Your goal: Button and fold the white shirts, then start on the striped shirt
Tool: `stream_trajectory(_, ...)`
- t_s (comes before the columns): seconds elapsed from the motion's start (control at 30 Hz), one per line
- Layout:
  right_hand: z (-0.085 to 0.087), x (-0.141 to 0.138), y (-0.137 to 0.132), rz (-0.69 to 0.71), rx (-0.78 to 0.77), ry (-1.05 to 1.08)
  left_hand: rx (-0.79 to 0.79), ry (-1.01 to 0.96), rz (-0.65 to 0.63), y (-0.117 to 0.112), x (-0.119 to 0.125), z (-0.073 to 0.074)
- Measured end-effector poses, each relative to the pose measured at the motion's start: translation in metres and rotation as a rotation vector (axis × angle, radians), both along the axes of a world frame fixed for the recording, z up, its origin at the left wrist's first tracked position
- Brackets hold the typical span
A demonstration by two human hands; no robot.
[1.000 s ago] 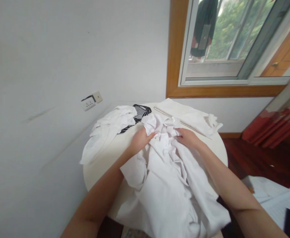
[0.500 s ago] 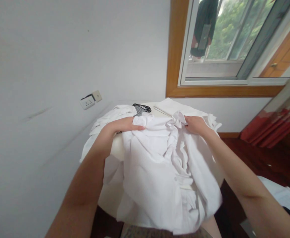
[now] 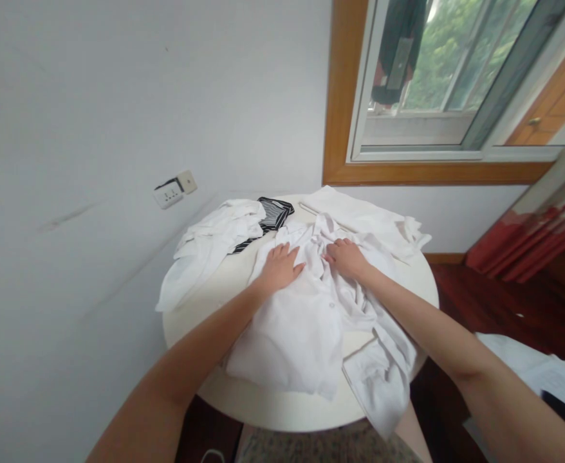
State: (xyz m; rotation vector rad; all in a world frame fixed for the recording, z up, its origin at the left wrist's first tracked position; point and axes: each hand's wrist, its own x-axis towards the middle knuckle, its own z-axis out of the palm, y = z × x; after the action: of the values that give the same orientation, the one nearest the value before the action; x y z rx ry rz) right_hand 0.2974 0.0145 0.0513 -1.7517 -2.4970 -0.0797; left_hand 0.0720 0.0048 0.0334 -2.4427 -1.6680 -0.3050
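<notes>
A white button-up shirt (image 3: pixel 302 334) lies rumpled over the middle of a round cream table (image 3: pixel 273 415). Its collar end points toward the wall, and one sleeve with its cuff hangs over the near edge. My left hand (image 3: pixel 281 267) rests flat on the shirt's upper left part, fingers spread. On the upper right part, near the collar, my right hand (image 3: pixel 347 258) has its fingers curled into the bunched cloth. The front placket with a button runs between the hands and down.
Crumpled white clothing (image 3: pixel 224 228) lies at the table's left, beside a black-and-white striped cloth (image 3: pixel 277 212). Another white garment (image 3: pixel 364 212) lies at the back right. A wall with a socket (image 3: pixel 168 193) stands behind. White cloth (image 3: pixel 538 366) lies at lower right.
The white shirt, held up between both hands before, now lies on the table. Both hands have come down and closer together; the left has let go and spread on the cloth.
</notes>
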Motion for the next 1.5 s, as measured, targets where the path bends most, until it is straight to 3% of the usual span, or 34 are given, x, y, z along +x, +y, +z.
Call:
stream_trajectory(0.13,-0.030,-0.001,-0.003,0.094,-0.045,0.042,-0.007,-0.026,-0.037,-0.012,0.001,-0.021)
stream_trajectory(0.23,-0.045,0.005,-0.017,0.122,-0.033,0.047,0.016,-0.064,-0.089,-0.024,-0.009,-0.024)
stream_trajectory(0.37,-0.050,0.016,-0.049,0.199,-0.010,0.059,0.030,-0.105,-0.189,-0.047,-0.028,-0.023)
stream_trajectory(0.5,-0.042,0.024,-0.073,0.226,-0.057,0.075,0.015,-0.105,-0.204,-0.055,-0.036,-0.018)
stream_trajectory(0.6,-0.025,0.021,-0.076,0.210,-0.116,0.052,0.007,-0.090,-0.170,-0.048,-0.031,-0.009)
stream_trajectory(0.73,0.009,0.000,-0.066,0.142,-0.122,-0.013,-0.066,0.027,-0.002,-0.027,-0.012,0.012)
stream_trajectory(0.83,0.024,-0.021,-0.047,0.033,-0.107,-0.024,-0.117,0.122,0.105,-0.007,0.006,0.028)
stream_trajectory(0.93,0.023,-0.041,-0.020,-0.051,-0.091,0.019,-0.113,0.129,0.185,0.013,0.021,0.038)
stream_trajectory(1.03,0.011,-0.054,0.002,-0.102,-0.104,0.075,-0.033,0.076,0.228,0.028,0.027,0.040)
stream_trajectory(1.17,-0.011,-0.056,0.013,-0.108,-0.046,0.214,0.110,0.041,0.169,0.039,0.021,0.027)
stream_trajectory(1.3,-0.026,-0.046,0.014,-0.067,0.000,0.300,0.203,0.025,0.008,0.042,0.011,0.001)
stream_trajectory(1.4,-0.031,-0.039,0.017,-0.027,0.006,0.347,0.192,-0.037,-0.001,0.043,0.005,-0.016)
stream_trajectory(1.5,-0.032,-0.036,0.020,0.000,0.037,0.410,0.176,-0.105,0.027,0.045,0.001,-0.022)
